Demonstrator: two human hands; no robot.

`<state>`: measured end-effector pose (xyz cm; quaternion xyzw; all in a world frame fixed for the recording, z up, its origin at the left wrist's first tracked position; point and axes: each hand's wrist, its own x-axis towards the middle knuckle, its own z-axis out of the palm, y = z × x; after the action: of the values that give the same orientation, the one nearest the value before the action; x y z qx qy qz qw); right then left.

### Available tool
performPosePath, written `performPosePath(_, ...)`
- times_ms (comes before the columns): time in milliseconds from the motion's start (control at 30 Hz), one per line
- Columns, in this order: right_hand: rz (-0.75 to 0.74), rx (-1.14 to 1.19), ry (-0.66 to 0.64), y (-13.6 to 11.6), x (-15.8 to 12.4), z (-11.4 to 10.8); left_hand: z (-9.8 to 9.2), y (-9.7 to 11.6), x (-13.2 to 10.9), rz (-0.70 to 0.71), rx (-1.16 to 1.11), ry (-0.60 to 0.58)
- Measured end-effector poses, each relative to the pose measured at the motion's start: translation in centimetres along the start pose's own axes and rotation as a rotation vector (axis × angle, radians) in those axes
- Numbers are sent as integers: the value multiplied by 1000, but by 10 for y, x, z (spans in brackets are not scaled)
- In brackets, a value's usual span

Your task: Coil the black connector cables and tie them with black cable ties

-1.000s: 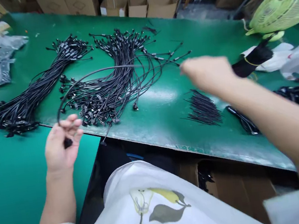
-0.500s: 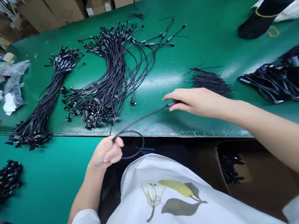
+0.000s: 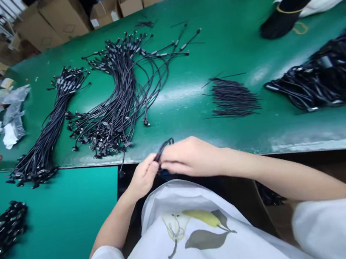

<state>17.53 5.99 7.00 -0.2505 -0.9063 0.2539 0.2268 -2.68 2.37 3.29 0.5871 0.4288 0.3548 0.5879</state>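
In the head view, a thin, smooth black cable (image 3: 164,145), bent into small, rounded loops, sits between the hands at the near edge of the glossy green desk (image 3: 182,102). The left hand (image 3: 144,176) has its grip pinched round the cable, thumb over curled fingers; the right hand (image 3: 190,157) meets it, its grip also closed on the loops, fingertips partly hidden.

Reckoned from the hands, a fanned heap of cables (image 3: 119,94) with chunky, angular plugs spreads at eleven o'clock, and a straighter, tighter sheaf (image 3: 49,121) slants at ten. At two o'clock lies a flat pile of stiff, wiry black strips (image 3: 234,97); farther out that way, a dense bundle (image 3: 291,10) is cinched by a yellow band (image 3: 285,11). Shiny, folded cords (image 3: 326,71) mound between two and three. Crinkled clear plastic (image 3: 16,111) rests toward ten, beyond the sheaf.
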Motion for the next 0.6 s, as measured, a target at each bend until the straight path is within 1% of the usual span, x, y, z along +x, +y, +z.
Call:
performPosePath(67, 83, 163, 125, 17, 4, 3, 0, -1, 1, 3, -111, -45)
performPosePath(100, 131, 223, 227, 25, 5, 8, -1, -1, 2, -1, -187, -36)
performPosePath(167, 248, 336, 440, 36, 6, 24, 0, -1, 7, -22, -326, 28)
performPosePath(200, 314, 416, 504, 39, 6, 35, 2, -1, 9, -28, -381, 68)
performPosePath(267, 460, 649, 550, 41, 7, 55, 10, -3, 14, -33, -446, 98)
performPosePath(367, 644, 1076, 625, 37, 9, 73, 26, -15, 17, -53, -442, 36)
performPosePath(400, 670, 1203, 666, 34, 10, 74, 31, -20, 17, -66, -439, 44)
performPosePath(467, 661, 1388, 723, 28, 9, 73, 38, -31, 17, -80, -411, 134)
performPosePath(533, 644, 1470, 759, 20, 7, 70, 40, -40, 15, -86, -316, 206)
performPosePath(567, 640, 1475, 756, 16, 5, 69, 41, -43, 14, -90, -246, 204)
performPosePath(600, 633, 1455, 740, 12, 3, 69, 42, -44, 12, -100, -170, 175)
